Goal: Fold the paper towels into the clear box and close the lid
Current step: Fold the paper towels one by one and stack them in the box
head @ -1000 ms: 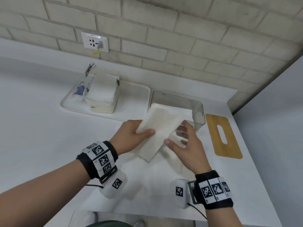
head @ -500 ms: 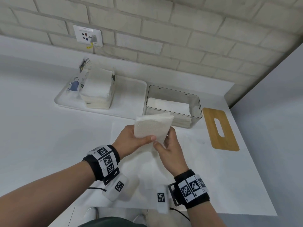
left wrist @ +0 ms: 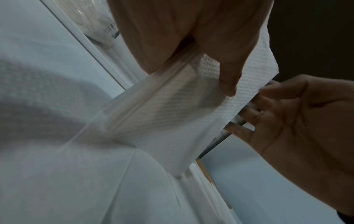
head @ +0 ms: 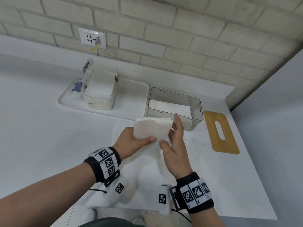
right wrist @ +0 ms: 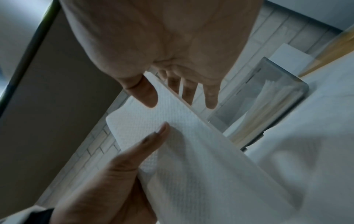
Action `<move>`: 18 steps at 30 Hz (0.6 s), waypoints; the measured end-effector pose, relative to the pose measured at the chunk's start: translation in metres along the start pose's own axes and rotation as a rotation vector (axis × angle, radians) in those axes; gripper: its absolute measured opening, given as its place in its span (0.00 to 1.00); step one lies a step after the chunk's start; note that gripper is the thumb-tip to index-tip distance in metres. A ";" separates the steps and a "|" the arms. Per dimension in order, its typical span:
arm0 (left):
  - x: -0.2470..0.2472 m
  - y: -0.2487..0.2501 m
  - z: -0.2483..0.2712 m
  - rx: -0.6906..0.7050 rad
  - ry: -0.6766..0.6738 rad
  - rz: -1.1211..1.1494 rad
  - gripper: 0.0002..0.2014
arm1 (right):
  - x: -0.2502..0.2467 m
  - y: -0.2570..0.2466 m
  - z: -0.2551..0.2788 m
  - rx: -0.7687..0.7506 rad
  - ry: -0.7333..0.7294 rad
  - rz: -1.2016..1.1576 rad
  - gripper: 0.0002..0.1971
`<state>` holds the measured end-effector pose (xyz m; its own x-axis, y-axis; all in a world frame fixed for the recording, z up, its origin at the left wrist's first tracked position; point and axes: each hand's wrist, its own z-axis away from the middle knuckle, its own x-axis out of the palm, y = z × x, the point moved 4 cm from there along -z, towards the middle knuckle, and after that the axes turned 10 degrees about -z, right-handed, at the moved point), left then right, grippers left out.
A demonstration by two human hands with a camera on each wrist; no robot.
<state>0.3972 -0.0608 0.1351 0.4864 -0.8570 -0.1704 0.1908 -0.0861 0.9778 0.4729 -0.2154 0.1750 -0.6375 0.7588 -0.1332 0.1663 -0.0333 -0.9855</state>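
Observation:
A folded white paper towel [head: 151, 130] stands upright above the table, just in front of the clear box [head: 196, 102]. My left hand [head: 139, 140] pinches it, thumb on the front and fingers behind; the left wrist view shows that thumb on the towel [left wrist: 172, 113]. Along the towel's right edge lies my right hand [head: 173, 136], its fingers straight. In the right wrist view the right hand [right wrist: 182, 91] has its thumb in front of the towel [right wrist: 191, 144] and its fingers behind. The box [right wrist: 268, 106] holds folded towels. The wooden lid [head: 220, 131] lies flat to its right.
A white tray [head: 131, 99] at the back left holds an opened pack of paper towels [head: 100, 90]. An unfolded sheet [head: 147, 171] lies on the white table under my hands. A brick wall with a socket [head: 92, 38] runs behind; the table's right edge is near the lid.
The towel came back from over the box toward me, got folded shorter and now stands upright. My right hand's fingers have straightened along its edge.

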 end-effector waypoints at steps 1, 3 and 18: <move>0.001 0.000 0.000 0.003 0.001 -0.009 0.09 | 0.003 -0.001 0.000 0.003 -0.044 0.019 0.43; 0.002 0.003 0.000 0.015 0.008 -0.009 0.09 | 0.004 0.000 0.001 0.010 -0.064 0.022 0.43; 0.001 0.019 -0.004 0.067 -0.094 -0.081 0.12 | -0.012 0.007 -0.004 0.110 0.139 -0.040 0.12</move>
<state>0.4051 -0.0614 0.1532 0.3895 -0.8893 -0.2396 0.1667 -0.1878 0.9680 0.4845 -0.2220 0.1705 -0.5308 0.8432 -0.0852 0.0545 -0.0664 -0.9963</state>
